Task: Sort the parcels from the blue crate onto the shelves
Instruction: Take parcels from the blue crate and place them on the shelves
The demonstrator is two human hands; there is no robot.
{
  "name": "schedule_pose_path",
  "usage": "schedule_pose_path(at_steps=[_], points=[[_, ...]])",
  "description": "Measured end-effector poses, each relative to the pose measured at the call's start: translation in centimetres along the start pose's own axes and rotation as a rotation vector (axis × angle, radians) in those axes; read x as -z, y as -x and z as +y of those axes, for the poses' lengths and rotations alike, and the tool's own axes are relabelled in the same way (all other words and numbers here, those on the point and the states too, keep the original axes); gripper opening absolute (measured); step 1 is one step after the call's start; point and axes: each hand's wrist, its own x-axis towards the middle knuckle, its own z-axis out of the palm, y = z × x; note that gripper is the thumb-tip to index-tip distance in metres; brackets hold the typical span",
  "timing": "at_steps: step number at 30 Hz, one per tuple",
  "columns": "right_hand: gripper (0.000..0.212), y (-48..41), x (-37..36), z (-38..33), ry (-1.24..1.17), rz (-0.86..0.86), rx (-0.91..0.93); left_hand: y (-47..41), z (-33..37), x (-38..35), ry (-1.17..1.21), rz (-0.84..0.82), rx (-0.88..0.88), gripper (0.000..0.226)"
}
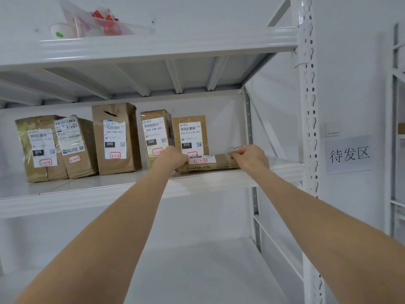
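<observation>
A: Hands, entry one?

B: Left hand (173, 157) is curled round the left end of the flat parcel (210, 165). Right hand (252, 159) grips the right end, fingers bent over its top edge. Both arms are stretched forward and up.

A: Parcel position?

B: Lying flat, long side toward the camera, at the front right of the middle shelf (105, 188). Its underside appears to meet the board. A white label with a red-outlined handwritten code faces up; the code is too small to read.

A: Neighbours?

B: A row of five upright parcels (116, 139) stands to the left and behind, brown wrap, printed labels facing out. The rightmost, marked 010, is directly behind the flat parcel; the left hand partly covers the one marked 060.

A: Further out?

B: Upper shelf (153, 43) carries a paper cup (58, 30) and a clear plastic bag (98, 20) with red contents. Lower shelf (197, 270) sits beneath the arms. The perforated white post (309, 102) stands right of the hands. Beyond it a paper sign (349, 154) hangs on the wall, and a second rack (394, 128) shows at the frame edge.
</observation>
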Motion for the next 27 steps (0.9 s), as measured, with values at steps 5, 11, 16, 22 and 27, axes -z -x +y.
schedule_pose_path(at_steps=[5,11,16,22,27], points=[[0.020,-0.3,-0.3,0.1,0.007,-0.024,-0.014,0.0,0.1,-0.3,-0.002,-0.024,-0.021,0.018],[0.028,-0.3,-0.9,0.4,0.057,-0.066,0.046,0.2,0.3,-1.1,0.016,-0.089,-0.059,0.029],[0.028,-0.5,-1.3,0.3,0.079,-0.051,0.046,0.2,0.2,-1.4,-0.011,-0.081,-0.096,0.031],[0.024,-0.3,-1.7,0.4,0.099,-0.008,0.052,0.5,-0.2,-1.3,-0.004,-0.019,-0.142,0.023],[0.029,0.4,-1.7,0.4,0.168,0.081,0.062,1.2,-0.3,-1.0,-0.045,0.058,-0.175,0.027]])
